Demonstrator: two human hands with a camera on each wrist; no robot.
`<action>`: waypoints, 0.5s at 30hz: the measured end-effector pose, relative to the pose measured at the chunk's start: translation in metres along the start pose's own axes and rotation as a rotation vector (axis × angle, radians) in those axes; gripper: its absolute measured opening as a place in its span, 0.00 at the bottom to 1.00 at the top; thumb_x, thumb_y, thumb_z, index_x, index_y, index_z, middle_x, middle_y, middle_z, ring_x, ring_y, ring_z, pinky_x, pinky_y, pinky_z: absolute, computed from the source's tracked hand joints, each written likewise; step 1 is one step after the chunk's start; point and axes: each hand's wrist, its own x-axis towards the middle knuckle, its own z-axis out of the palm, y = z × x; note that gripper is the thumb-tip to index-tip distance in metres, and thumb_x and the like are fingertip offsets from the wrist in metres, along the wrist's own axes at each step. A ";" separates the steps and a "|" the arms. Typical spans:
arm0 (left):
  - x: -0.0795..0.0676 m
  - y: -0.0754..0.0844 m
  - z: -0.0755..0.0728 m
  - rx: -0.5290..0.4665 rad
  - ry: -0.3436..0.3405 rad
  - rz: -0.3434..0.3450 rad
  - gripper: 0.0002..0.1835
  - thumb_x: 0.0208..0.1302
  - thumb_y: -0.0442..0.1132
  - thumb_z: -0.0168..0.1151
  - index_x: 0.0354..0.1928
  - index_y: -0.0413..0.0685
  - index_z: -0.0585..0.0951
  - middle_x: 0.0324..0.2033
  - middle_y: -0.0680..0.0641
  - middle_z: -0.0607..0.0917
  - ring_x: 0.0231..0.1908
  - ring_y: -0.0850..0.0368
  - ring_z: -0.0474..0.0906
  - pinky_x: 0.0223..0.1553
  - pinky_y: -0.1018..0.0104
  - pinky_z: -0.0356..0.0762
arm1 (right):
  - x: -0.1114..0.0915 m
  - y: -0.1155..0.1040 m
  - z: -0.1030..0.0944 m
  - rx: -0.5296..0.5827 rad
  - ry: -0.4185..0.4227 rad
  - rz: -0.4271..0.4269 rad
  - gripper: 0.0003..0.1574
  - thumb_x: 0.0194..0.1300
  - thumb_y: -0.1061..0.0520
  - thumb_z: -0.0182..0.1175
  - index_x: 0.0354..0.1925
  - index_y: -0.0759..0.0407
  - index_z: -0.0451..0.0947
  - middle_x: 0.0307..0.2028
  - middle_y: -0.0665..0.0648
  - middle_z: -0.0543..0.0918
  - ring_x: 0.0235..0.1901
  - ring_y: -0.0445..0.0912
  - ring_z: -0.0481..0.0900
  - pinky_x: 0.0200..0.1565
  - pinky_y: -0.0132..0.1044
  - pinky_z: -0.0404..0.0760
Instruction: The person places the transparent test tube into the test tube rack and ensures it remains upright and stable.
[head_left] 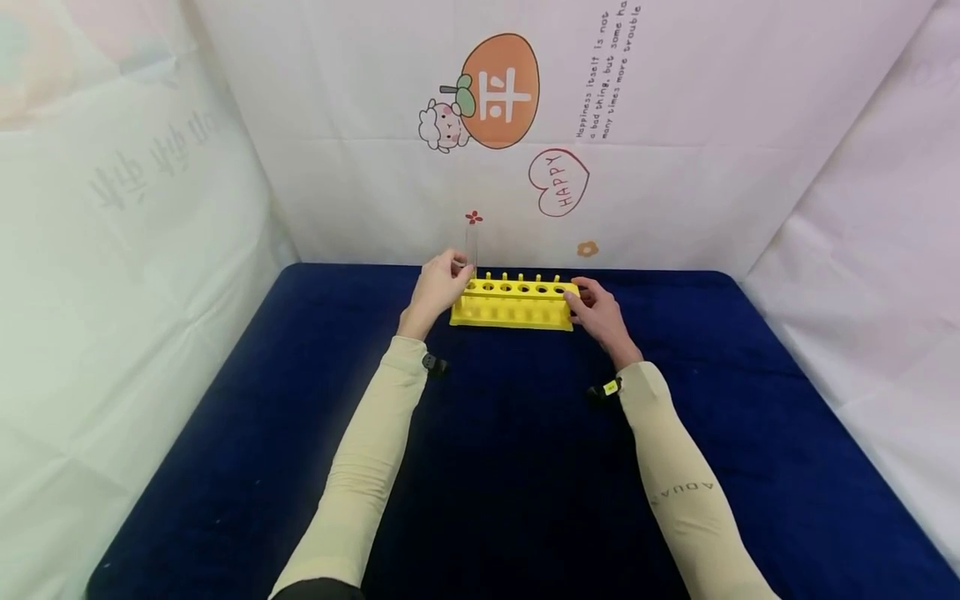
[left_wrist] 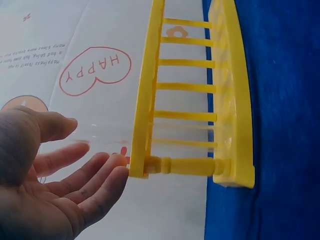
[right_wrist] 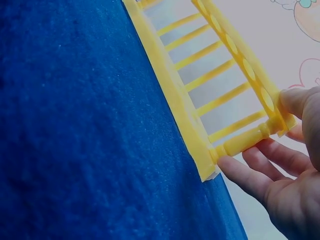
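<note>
A yellow test tube rack stands near the table's back edge. A clear test tube rises upright from its leftmost hole; in the left wrist view its faint outline runs down to the rack's base. My left hand is at that end, thumb and index finger apart on either side of the tube, the lower fingers touching or close to the rack's top bar. At the opposite end my right hand grips the rack, thumb on the top bar and fingers against the end post.
The rack stands on a dark blue cloth-covered table. White printed curtains rise behind the table and along both sides. Several yellow pegs stick up along the rack's rear.
</note>
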 end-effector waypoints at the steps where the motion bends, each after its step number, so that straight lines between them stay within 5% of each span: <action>1: 0.000 0.000 -0.001 0.008 -0.004 0.003 0.20 0.74 0.50 0.52 0.58 0.47 0.75 0.48 0.44 0.82 0.45 0.50 0.80 0.46 0.55 0.80 | 0.000 0.000 -0.001 -0.009 -0.004 0.000 0.40 0.71 0.39 0.54 0.72 0.54 0.60 0.60 0.69 0.72 0.56 0.61 0.76 0.51 0.52 0.82; 15: -0.002 -0.011 -0.010 0.210 -0.064 0.085 0.18 0.74 0.48 0.51 0.56 0.44 0.76 0.44 0.44 0.82 0.41 0.51 0.79 0.42 0.58 0.78 | 0.007 -0.012 -0.012 -0.309 -0.141 -0.029 0.38 0.75 0.39 0.46 0.73 0.57 0.56 0.60 0.70 0.73 0.53 0.62 0.79 0.49 0.52 0.83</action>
